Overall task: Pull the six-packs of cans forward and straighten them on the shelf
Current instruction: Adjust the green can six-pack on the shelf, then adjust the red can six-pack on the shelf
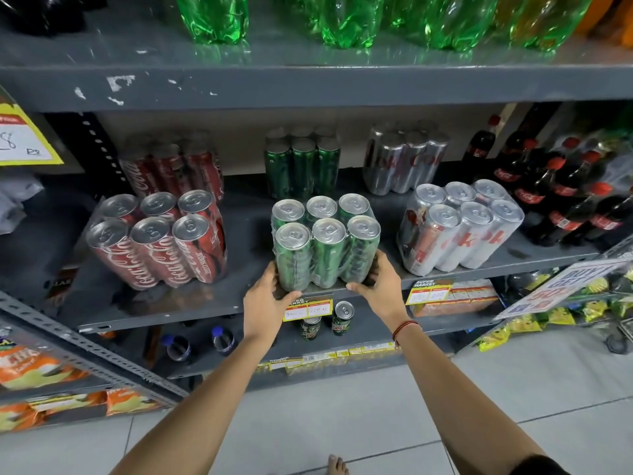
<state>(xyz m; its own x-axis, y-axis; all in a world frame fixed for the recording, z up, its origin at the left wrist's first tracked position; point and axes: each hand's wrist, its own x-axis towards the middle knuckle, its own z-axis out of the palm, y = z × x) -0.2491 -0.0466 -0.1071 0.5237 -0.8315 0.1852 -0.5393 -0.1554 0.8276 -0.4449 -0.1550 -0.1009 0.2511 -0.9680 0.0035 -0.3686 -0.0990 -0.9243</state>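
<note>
We had the green six-pack (326, 242) at the front lip of the middle shelf (191, 305), clamped from both sides so we could square it to the edge. Left hand (268, 296) and right hand (378, 286) cupped its lower corners, fingers curled around the wrap, pack sitting between the palms. Red six-pack (159, 238) looked skewed, probably next.

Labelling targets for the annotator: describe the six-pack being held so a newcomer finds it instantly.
Find the grey middle shelf under the row of green bottles. Three six-packs sit along its front edge; take the centre one, the green six-pack, gripped low on both sides by the left hand and right hand. Its neighbours are the red six-pack and silver six-pack.
</note>
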